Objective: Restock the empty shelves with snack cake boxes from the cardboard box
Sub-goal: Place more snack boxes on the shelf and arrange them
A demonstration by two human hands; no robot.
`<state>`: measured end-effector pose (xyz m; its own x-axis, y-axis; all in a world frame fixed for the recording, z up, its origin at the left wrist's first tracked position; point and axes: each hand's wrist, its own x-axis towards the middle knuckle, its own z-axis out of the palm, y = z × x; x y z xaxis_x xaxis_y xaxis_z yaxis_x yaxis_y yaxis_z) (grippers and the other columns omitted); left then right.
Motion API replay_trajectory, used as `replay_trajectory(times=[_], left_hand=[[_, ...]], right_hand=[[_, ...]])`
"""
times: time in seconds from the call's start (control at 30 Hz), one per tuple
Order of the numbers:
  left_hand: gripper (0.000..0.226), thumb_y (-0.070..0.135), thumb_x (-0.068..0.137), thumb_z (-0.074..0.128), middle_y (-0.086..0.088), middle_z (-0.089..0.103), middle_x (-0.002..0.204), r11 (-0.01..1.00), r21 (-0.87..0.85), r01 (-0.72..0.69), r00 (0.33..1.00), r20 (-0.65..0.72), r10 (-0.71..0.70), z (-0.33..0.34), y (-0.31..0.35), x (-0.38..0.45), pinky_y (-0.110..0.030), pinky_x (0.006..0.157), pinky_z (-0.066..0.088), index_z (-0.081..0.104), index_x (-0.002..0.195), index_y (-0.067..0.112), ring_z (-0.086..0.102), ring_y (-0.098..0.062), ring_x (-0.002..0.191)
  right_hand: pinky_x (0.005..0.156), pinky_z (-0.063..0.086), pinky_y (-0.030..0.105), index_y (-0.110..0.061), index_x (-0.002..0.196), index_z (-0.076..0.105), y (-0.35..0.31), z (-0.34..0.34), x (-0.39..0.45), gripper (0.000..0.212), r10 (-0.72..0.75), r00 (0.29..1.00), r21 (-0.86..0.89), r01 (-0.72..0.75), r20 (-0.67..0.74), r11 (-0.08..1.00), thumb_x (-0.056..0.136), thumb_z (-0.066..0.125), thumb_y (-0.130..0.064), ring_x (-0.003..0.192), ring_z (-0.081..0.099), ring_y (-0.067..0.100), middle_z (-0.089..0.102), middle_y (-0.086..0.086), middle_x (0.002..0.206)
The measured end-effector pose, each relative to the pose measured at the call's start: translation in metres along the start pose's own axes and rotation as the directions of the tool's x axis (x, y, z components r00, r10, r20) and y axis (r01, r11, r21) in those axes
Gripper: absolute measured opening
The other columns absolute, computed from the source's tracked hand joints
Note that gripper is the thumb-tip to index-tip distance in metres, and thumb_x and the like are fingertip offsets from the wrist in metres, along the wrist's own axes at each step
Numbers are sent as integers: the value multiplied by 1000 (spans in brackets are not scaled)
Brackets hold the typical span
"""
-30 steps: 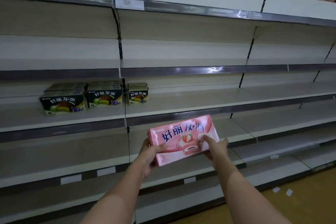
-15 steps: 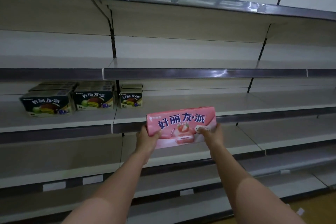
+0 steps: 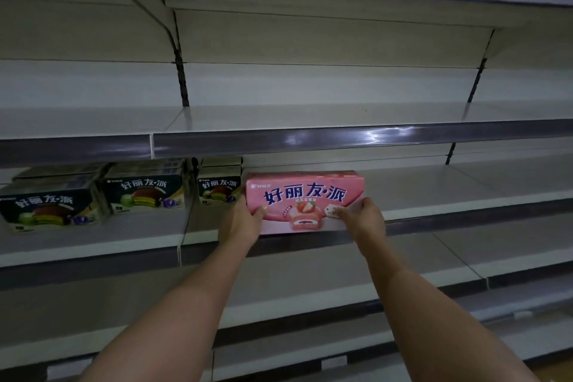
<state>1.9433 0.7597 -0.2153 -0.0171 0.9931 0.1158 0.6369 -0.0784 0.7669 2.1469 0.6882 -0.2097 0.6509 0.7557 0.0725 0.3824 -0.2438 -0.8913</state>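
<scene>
Pale store shelving (image 3: 310, 115) with grey price rails fills the wall, and on the middle shelf (image 3: 434, 195) a pink snack cake box (image 3: 302, 200) sits upright at the front edge, just right of three dark green snack cake boxes (image 3: 142, 192) lined up in a row. Both arms reach forward: the left hand (image 3: 240, 222) grips the pink box's lower left corner with its thumb on the front face, while the right hand (image 3: 362, 219) holds the lower right corner, fingers curled round it.

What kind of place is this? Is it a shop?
Probably a shop aisle: long metal shelves with price-label strips, and rows of dark snack cake boxes facing out beside a pink box.
</scene>
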Motion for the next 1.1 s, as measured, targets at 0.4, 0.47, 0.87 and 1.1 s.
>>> replay_trajectory(times=[0.4,0.47,0.87,1.1], left_hand=[[40,38,98,48,-13,62,116,968,251,-2,999,-44,13,34,-2,54,-33,77,45,52,125,9,59,-30,105],[40,38,97,49,-13,61,120,972,237,-3,999,-41,13,43,-3,66,-33,78,45,51,126,10,59,-30,106],[63,14,86,64,-10,61,120,991,-103,83,990,-105,-93,93,-4,107,-37,87,50,31,140,15,61,-30,105],[90,10,75,66,-11,32,147,968,-228,110,990,-57,-126,109,-3,133,-40,101,43,16,149,25,41,-32,128]], right_hand=[[81,49,36,-7,108,58,16,39,82,45,-2,997,101,-6,82,995,77,78,-32,93,60,27,64,10,103],[87,50,39,-11,105,57,20,44,96,41,20,993,143,-37,114,989,77,78,-32,96,60,27,65,8,105],[95,47,43,-12,101,57,20,73,157,22,28,988,245,-64,149,967,87,65,-27,97,57,29,61,10,102],[86,52,41,-3,107,66,21,88,179,28,5,981,383,-80,193,920,80,62,-9,95,63,31,68,17,108]])
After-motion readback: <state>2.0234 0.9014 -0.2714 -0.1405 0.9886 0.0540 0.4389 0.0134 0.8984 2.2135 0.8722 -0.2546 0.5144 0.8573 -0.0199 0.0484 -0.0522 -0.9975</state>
